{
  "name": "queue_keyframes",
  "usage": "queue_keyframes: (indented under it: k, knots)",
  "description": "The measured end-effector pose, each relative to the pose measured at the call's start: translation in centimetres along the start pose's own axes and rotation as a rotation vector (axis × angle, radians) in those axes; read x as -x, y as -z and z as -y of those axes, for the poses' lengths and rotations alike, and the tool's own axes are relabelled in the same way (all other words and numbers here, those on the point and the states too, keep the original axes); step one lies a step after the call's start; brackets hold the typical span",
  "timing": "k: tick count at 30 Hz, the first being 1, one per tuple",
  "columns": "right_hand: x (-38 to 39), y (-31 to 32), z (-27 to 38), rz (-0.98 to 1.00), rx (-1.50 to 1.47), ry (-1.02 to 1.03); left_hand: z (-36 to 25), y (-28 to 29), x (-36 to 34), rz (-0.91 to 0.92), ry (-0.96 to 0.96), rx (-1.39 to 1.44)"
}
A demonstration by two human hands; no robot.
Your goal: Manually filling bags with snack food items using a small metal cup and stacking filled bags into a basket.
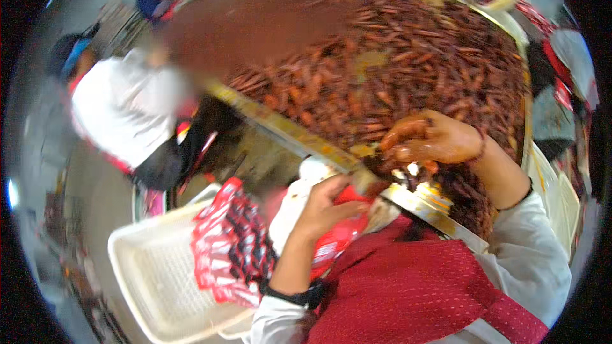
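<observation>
1 red packet (341, 236) beneath the part-curled left hand (328, 209), grip unclear | brown strips (427, 64) spread below and beyond the curled right hand (430, 139), hold unclear

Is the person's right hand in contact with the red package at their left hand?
Apart. The head view shows the tray rim running between the right hand and the red package, with a plain gap.

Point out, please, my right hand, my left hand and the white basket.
Right hand (432, 138): head view, middle of the hand.
Left hand (323, 209): head view, back of the hand.
White basket (166, 255): head view, bare inner bottom.
</observation>
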State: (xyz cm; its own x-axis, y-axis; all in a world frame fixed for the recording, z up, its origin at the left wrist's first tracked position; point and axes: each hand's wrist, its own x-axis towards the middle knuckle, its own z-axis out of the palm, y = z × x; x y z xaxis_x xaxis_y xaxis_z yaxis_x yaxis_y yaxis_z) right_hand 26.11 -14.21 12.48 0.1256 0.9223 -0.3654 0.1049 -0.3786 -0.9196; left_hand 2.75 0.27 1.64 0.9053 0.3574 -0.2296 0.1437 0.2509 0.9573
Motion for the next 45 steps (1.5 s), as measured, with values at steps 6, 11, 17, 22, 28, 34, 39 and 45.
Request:
queue_keyframes:
  k: [6,11,17,22,28,34,39,45]
  knots:
    - [0.1,-5.8,-0.8,0.126,-0.123,0.233,-1.4,-0.2,2.7,-0.037,-0.177,-0.15]
    - [-1.8,-11.1,2.5,0.386,0.687,0.372,-3.3,1.8,6.8,-0.003,-0.228,-0.406]
    - [-2.5,-11.5,-0.9,0.156,0.016,0.263,-5.2,6.5,14.0,-0.276,-0.485,-0.643]
    - [-2.8,-8.1,-3.8,-0.209,-0.206,0.262,-1.0,15.5,18.5,-0.837,-0.611,-1.124]
    - [-3.7,-5.3,-5.3,-0.222,-0.329,0.214,8.6,16.7,20.7,-1.0,-0.149,-1.153]
    - [-3.1,-4.2,-4.0,-0.384,-0.408,0.179,10.8,4.2,7.7,-0.498,-0.216,-1.038]
    - [-1.7,-3.6,-3.0,-0.457,-0.411,0.189,13.3,6.9,5.2,-0.351,-0.094,-0.806]
    - [-1.2,-2.6,-6.3,-0.488,-0.393,0.096,9.0,3.0,7.2,-0.38,-0.239,-1.128]
